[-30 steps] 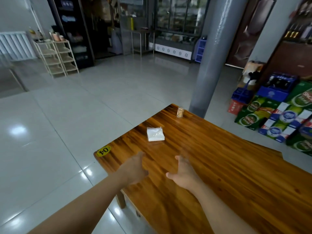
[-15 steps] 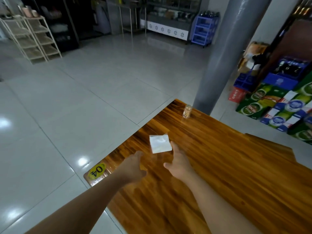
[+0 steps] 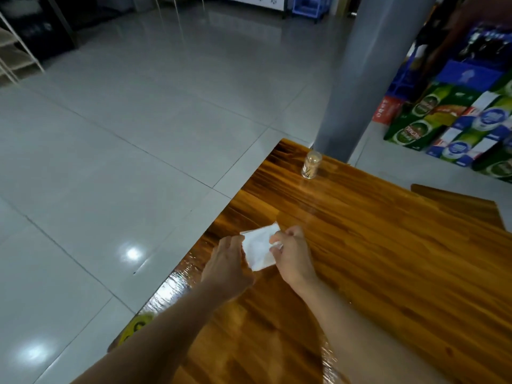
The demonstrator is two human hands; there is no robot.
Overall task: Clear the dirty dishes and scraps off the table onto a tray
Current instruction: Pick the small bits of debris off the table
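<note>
A white pack of paper napkins (image 3: pixel 257 249) lies near the left edge of the glossy wooden table (image 3: pixel 374 259). My left hand (image 3: pixel 225 266) is against the pack's left side, fingers curled onto its edge. My right hand (image 3: pixel 291 256) pinches the pack's right side between thumb and fingers. Both hands hold the pack between them. Its lower part is hidden behind my hands. No tray or dishes are in view.
A small clear toothpick jar (image 3: pixel 311 164) stands near the table's far corner. A grey pillar (image 3: pixel 368 73) rises just behind it. Stacked beer cartons (image 3: pixel 454 120) fill the right side. A yellow number sticker (image 3: pixel 135 325) marks the table's left edge. Tiled floor lies to the left.
Both hands reached forward and closed on the napkin pack from either side. The view tilted down and moved closer to the table.
</note>
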